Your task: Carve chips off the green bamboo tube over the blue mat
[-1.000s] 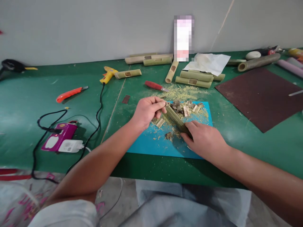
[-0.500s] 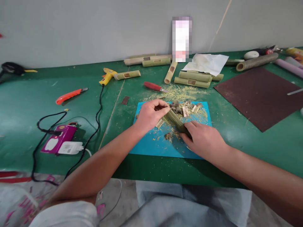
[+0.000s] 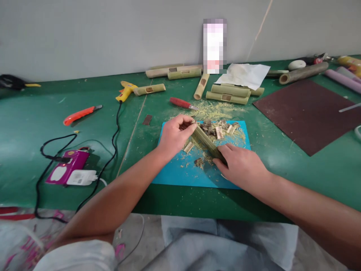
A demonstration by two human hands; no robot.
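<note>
Head view looks down on a green table (image 3: 34,124) where both hands work over a blue mat (image 3: 180,171). Lying slantwise across the mat is a green bamboo stick (image 3: 207,142), its far end up toward the left hand (image 3: 175,135) and its near end under the right hand (image 3: 242,167). The right hand's fingers are curled over that near end, gripping it and pressing it down. The left hand's thumb and fingers are pinched together at the stick's far end; what they pinch is too small to make out. Shavings (image 3: 218,111) and short cut bits (image 3: 220,131) are heaped on the mat's far edge and on the table just beyond it. Near that heap lies a red-handled knife (image 3: 182,102). More bamboo pieces (image 3: 228,94) lie farther back by a sheet of white paper (image 3: 244,74), some with small rectangular holes cut in them. To the left are a yellow glue gun (image 3: 125,91) with a black cord, an orange cutter (image 3: 80,113), and a purple device (image 3: 66,169) with a white plug beside it. A dark brown sheet (image 3: 307,113) lies at the right. A white container (image 3: 214,45) against the wall is blurred out, so no label can be read, and no other writing is legible.
</note>
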